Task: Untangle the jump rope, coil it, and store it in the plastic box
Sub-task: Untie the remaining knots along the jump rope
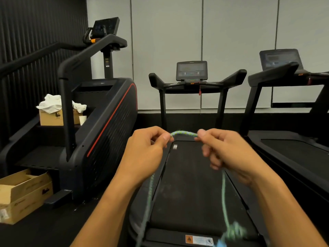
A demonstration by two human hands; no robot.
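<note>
**Rope stretched between two pinching hands above the treadmill**

Biggest thing in my view: the treadmill (192, 184) straight ahead, black belt running away from me toward its console (192, 70). To the left stands a stair-climbing machine (99, 132) with a red stripe along its side panel, and a second treadmill (293, 148) sits on the right. An open cardboard box (23, 193) lies on the floor at the lower left; another cardboard box (51, 116) stuffed with white paper rests on the climber's steps, a paper cup (82, 119) just beside it.

Now the hands, both raised over the belt. My left hand (144, 154) has thumb and forefinger pressed together on the jump rope (184, 133), other fingers curled in. My right hand (229, 154) pinches the same rope the same way, though it's blurred and I can't read the lower fingers clearly.

The rope is green with darker flecks. A short span arches between the two pinches. From each hand a strand hangs down toward the bottom of the frame: one below the left wrist, one below the right palm. The right strand ends in a blurred greenish tangle with something pale blue under it; I can't tell what that is.
</note>
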